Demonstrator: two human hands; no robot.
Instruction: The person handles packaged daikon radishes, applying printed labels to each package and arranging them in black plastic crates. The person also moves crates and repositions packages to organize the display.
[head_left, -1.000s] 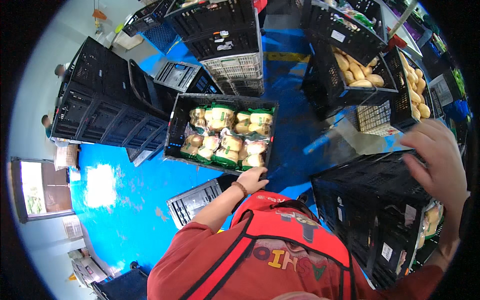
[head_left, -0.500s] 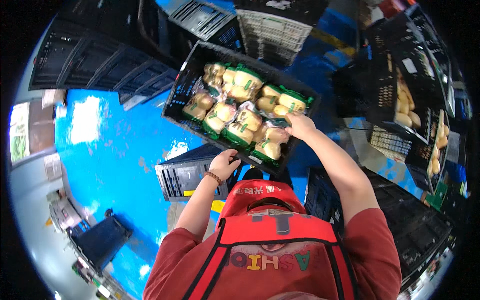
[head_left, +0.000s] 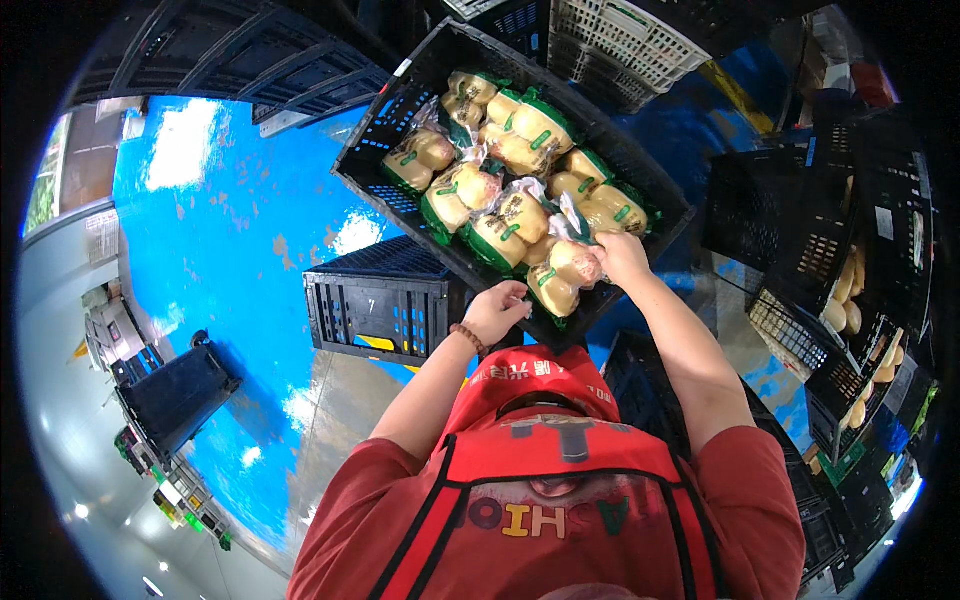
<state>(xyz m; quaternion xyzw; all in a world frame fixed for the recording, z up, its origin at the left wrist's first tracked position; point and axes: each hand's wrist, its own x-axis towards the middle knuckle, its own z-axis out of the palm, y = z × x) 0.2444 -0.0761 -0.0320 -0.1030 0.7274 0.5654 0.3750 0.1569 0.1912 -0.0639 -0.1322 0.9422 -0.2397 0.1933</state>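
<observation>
A black plastic crate [head_left: 430, 70] lies tilted in front of me, holding several clear bags with green print, each packed with pale yellow, potato-like vegetables. My right hand [head_left: 622, 260] reaches over its near right side and is closed on the end of a bag of potatoes [head_left: 560, 280] in the near corner. My left hand [head_left: 500, 312] is by the crate's near edge, its fingers curled together; what they hold, if anything, is too small to make out.
A black slatted crate [head_left: 385, 310] stands on the blue floor [head_left: 240, 230] at left. Stacked black crates [head_left: 810, 200] with loose pale yellow vegetables [head_left: 850, 290] rise at right. Behind is a light grey crate [head_left: 625, 45]; a dark flat cart [head_left: 180, 395] sits at far left.
The view has shifted, and the filled crate appears turned a little and nearer. My left hand has drawn closer to the right hand, its fingers more closed. The right hand stays at the near right bag.
</observation>
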